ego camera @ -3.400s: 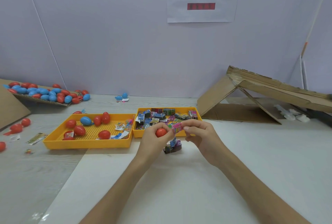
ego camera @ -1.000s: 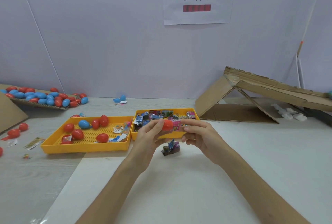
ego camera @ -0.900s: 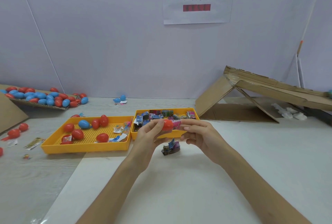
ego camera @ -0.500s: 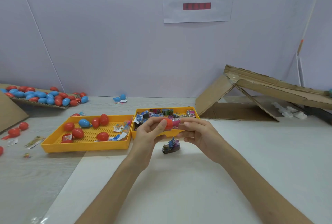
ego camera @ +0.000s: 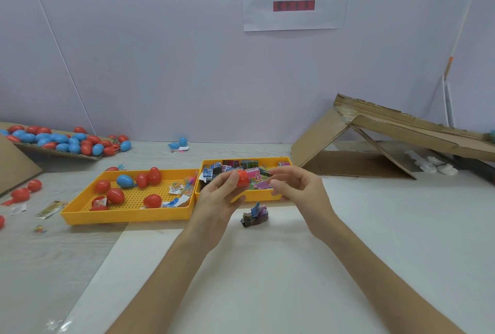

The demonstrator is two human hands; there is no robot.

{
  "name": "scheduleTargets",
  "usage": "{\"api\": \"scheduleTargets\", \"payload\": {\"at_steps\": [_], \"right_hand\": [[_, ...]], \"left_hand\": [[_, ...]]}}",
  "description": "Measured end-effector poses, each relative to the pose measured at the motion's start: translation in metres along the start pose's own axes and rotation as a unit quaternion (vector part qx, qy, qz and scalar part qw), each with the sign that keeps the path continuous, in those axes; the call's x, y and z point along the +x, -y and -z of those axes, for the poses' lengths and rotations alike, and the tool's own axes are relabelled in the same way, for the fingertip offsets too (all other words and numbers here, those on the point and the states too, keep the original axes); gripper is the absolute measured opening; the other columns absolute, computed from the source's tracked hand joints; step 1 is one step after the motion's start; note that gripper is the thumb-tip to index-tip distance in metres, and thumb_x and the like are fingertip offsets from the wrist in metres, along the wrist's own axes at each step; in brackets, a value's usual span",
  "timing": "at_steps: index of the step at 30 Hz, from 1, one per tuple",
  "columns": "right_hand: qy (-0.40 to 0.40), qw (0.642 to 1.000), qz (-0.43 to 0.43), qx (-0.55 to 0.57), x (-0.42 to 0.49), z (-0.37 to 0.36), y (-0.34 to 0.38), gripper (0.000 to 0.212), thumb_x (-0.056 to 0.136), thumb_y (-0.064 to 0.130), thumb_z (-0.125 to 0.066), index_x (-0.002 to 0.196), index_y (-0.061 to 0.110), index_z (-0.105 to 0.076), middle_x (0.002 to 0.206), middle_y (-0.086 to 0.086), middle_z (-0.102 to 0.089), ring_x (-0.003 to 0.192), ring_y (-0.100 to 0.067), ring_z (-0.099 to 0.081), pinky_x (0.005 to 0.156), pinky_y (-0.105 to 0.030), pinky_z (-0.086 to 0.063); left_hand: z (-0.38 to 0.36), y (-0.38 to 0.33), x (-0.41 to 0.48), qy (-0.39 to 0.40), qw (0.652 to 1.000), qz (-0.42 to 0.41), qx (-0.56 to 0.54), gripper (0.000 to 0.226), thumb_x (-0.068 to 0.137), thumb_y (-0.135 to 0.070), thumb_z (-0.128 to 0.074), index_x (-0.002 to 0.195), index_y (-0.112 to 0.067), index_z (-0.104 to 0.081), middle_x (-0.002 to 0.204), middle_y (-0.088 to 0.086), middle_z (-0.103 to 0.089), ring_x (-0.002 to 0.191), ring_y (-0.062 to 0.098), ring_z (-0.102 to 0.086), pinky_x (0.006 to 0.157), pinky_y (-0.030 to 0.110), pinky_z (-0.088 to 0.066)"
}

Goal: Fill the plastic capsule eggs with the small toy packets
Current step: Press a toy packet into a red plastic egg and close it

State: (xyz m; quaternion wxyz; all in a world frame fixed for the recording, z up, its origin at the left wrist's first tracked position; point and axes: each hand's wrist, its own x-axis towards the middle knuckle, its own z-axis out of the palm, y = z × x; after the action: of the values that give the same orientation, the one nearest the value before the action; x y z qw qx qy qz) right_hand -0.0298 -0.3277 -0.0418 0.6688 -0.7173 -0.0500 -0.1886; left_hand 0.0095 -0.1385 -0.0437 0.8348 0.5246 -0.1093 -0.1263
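Head view: over two yellow trays, the left hand pinches one red capsule egg. The right hand pinches one pink packet against it. The left tray holds six red eggs and one blue egg.

Head-worn wide-angle view, forward-down over table toward back wall; left hand, right hand close.

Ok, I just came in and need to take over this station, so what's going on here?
A person is filling a capsule egg. The left hand grips a red egg while the right hand pinches a pink packet at its opening; the packet is not fully in yet. The left yellow tray holds eggs, the right yellow tray packets. A few loose packets lie on the table.
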Motion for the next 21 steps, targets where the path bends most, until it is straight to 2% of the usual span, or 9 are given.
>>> {"api": "scheduleTargets", "payload": {"at_steps": [1, 3, 5, 8, 11, 18, 21], "right_hand": [[-0.030, 0.995, 0.060, -0.070, -0.0012, -0.0010, -0.0010, 0.016, 0.085, 0.009, -0.078, 0.096, 0.020, -0.075, 0.091, 0.004, -0.075, 0.074, -0.009, -0.067, 0.067, -0.022, -0.051], [-0.066, 0.962, 0.192, -0.185, -0.0034, -0.0024, -0.0020, 0.017, 0.081, 0.010, -0.081, 0.092, 0.020, -0.074, 0.091, 0.009, -0.070, 0.073, -0.011, -0.064, 0.062, -0.021, -0.048], [-0.067, 0.934, 0.264, -0.230, -0.0053, -0.0038, -0.0015, 0.016, 0.080, 0.013, -0.083, 0.092, 0.020, -0.075, 0.096, 0.007, -0.065, 0.075, -0.012, -0.061, 0.059, -0.021, -0.046], [-0.050, 0.926, 0.277, -0.252, -0.0061, -0.0077, -0.0035, 0.020, 0.079, 0.014, -0.084, 0.096, 0.022, -0.076, 0.101, 0.006, -0.062, 0.083, -0.004, -0.059, 0.060, -0.021, -0.046], [-0.046, 0.923, 0.274, -0.265, -0.0061, -0.0078, -0.0067, 0.016, 0.081, 0.012, -0.083, 0.094, 0.020, -0.078, 0.099, 0.004, -0.063, 0.084, 0.000, -0.057, 0.060, -0.022, -0.046], [-0.043, 0.928, 0.266, -0.258, -0.0050, -0.0073, -0.0057, 0.012, 0.085, 0.011, -0.080, 0.094, 0.019, -0.078, 0.096, 0.006, -0.064, 0.079, -0.004, -0.058, 0.057, -0.023, -0.046], [-0.037, 0.929, 0.265, -0.256, -0.0051, -0.0066, -0.0054, 0.014, 0.085, 0.012, -0.080, 0.096, 0.020, -0.078, 0.097, 0.007, -0.064, 0.076, -0.009, -0.060, 0.057, -0.024, -0.047]], "left_hand": [[0.0006, 0.0001, -0.0001, 0.005, 1.000, 0.006, -0.002, 0.044, 0.083, -0.037, -0.068, 0.120, -0.014, -0.067, 0.105, -0.002, -0.075, 0.101, 0.011, -0.071, 0.089, 0.030, -0.048], [0.0013, 0.0000, -0.0002, 0.017, 1.000, 0.018, -0.003, 0.044, 0.082, -0.038, -0.069, 0.120, -0.014, -0.068, 0.107, -0.001, -0.075, 0.102, 0.011, -0.071, 0.091, 0.031, -0.047], [0.0012, 0.0005, -0.0004, 0.031, 0.999, 0.031, 0.000, 0.045, 0.083, -0.039, -0.069, 0.121, -0.014, -0.068, 0.113, 0.001, -0.075, 0.106, 0.012, -0.071, 0.093, 0.031, -0.048], [0.0017, 0.0020, -0.0010, 0.053, 0.998, 0.039, 0.001, 0.040, 0.084, -0.039, -0.069, 0.117, -0.016, -0.070, 0.115, 0.003, -0.074, 0.108, 0.014, -0.070, 0.093, 0.030, -0.054], [0.0005, 0.0028, -0.0012, 0.063, 0.997, 0.046, -0.001, 0.042, 0.085, -0.037, -0.068, 0.118, -0.013, -0.069, 0.116, 0.006, -0.074, 0.108, 0.017, -0.070, 0.100, 0.035, -0.051], [-0.0029, 0.0024, -0.0023, 0.056, 0.997, 0.055, 0.017, 0.042, 0.082, -0.033, -0.070, 0.119, -0.013, -0.068, 0.108, 0.003, -0.076, 0.103, 0.017, -0.071, 0.103, 0.039, -0.050], [-0.0030, 0.0027, -0.0023, 0.051, 0.997, 0.058, 0.018, 0.045, 0.081, -0.031, -0.071, 0.121, -0.012, -0.066, 0.111, 0.006, -0.074, 0.106, 0.020, -0.070, 0.105, 0.040, -0.049]]}}
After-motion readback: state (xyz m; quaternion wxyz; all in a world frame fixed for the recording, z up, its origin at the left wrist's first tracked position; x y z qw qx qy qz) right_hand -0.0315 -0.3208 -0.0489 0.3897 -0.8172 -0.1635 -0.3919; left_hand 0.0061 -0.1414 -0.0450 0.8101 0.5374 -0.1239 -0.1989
